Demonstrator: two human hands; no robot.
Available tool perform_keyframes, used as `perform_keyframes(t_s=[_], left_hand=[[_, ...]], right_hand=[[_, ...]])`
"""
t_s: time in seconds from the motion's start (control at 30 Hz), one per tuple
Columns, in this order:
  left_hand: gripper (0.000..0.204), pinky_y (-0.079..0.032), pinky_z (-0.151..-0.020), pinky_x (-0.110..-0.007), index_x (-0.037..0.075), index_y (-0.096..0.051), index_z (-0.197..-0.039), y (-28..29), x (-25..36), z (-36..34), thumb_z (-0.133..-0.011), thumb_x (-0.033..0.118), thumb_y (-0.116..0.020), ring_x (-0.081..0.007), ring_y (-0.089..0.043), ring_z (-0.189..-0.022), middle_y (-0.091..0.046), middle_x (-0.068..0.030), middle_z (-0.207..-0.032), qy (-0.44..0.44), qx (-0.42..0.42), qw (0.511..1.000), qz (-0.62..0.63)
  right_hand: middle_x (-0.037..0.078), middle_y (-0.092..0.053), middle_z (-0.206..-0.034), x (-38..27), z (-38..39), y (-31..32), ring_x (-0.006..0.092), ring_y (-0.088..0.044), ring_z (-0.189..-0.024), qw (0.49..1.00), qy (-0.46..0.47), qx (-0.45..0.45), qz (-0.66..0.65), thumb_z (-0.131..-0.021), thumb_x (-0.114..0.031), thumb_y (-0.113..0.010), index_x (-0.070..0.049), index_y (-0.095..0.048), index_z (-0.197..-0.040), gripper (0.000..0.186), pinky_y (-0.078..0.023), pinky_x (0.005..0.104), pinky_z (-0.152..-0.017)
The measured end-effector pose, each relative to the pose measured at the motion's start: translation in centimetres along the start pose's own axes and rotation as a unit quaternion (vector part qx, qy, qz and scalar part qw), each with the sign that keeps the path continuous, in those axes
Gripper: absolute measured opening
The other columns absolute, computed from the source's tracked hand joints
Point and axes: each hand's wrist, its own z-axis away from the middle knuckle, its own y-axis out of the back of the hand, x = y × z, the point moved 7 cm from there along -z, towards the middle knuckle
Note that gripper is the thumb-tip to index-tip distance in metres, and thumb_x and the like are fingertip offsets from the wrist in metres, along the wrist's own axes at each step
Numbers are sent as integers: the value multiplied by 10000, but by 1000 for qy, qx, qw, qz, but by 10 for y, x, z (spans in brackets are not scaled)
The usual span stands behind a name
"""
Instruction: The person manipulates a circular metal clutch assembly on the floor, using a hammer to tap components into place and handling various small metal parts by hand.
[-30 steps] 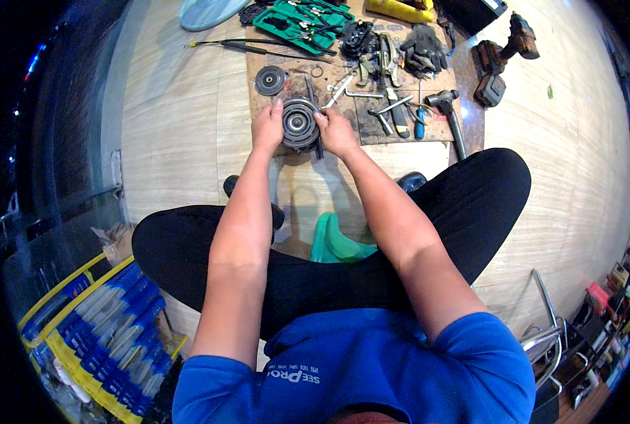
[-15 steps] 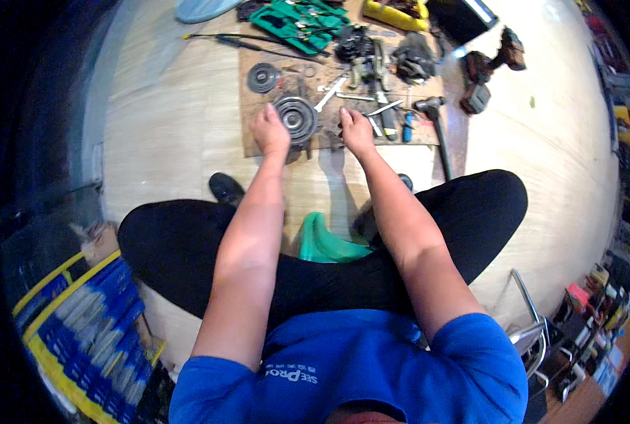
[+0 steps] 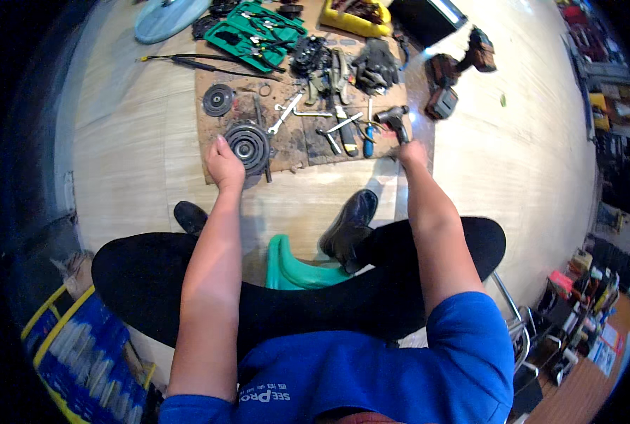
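Note:
My left hand [image 3: 224,164] grips the left side of a dark grooved pulley [image 3: 253,147], which lies on the stained cardboard mat [image 3: 294,159] beside a metal bar. My right hand [image 3: 410,154] is closed on the handle of a hammer [image 3: 393,117] at the mat's right side. A smaller pulley disc [image 3: 218,99] lies behind the large one. Between my hands lie wrenches [image 3: 284,112], crossed metal bars [image 3: 344,121], a yellow-and-black handled tool [image 3: 345,141] and a blue-handled tool [image 3: 369,140]. Behind these are dark gloves [image 3: 374,65] and a metal puller [image 3: 339,76].
A cordless power tool [image 3: 442,85] stands right of the mat. A green tool case [image 3: 239,44], yellow tray [image 3: 355,15], black box [image 3: 428,18], cables [image 3: 195,62] and round disc [image 3: 163,18] lie behind. A green plastic seat [image 3: 287,272] is beneath me; shelves of goods line the right.
My right hand has left the pulley, moved right and taken hold of the hammer, whose head now sits further left. My left hand stays on the pulley. The view has shifted.

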Motion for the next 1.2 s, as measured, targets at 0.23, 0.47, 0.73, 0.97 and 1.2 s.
perform_keyframes(t_s=[0.23,0.47,0.73,0.97,1.2], left_hand=[[425,-422,-828,-503,-43,-640,-877,6,-2,-1,-993,303,-422,-449,-551,-910,-611,-270,-928,-62,40,997,-13],[414,-440,-827,-484,-28,-635,-932,7,8,3,-996,321,-422,-446,-570,-933,-625,-272,-948,7,0,1000,-14],[416,-428,-893,-467,-14,-655,-975,8,7,2,-995,341,-438,-406,-550,-1015,-626,-233,-1024,6,-15,999,-33],[412,-402,-972,-438,12,-675,-999,-16,-11,-5,-986,364,-461,-365,-501,-1096,-607,-219,-1057,37,-35,997,57],[483,-317,-1064,-468,-7,-674,-1030,-20,-31,-4,-978,418,-451,-411,-406,-1245,-542,-295,-1232,29,-26,989,142]], right_hand=[[217,-623,-1160,-12,-47,-36,371,-608,-1104,997,38,-28,-61,-877,-314,-601,-43,-564,-1169,400,-496,470,-916],[244,-681,-1015,-12,-60,-44,353,-668,-965,985,54,-56,-154,-769,-341,-669,24,-652,-1022,445,-513,415,-838],[48,-558,-626,-43,-25,-10,162,-509,-469,882,23,-126,-454,-864,-273,-683,-26,-602,-802,267,-402,326,-426],[190,-642,-704,-102,65,93,278,-662,-662,936,156,42,-313,-855,-461,-658,38,-632,-869,501,-503,420,-639],[176,-581,-668,-189,262,146,334,-557,-601,856,389,69,-335,-802,-217,-697,12,-549,-909,293,-462,412,-602]])
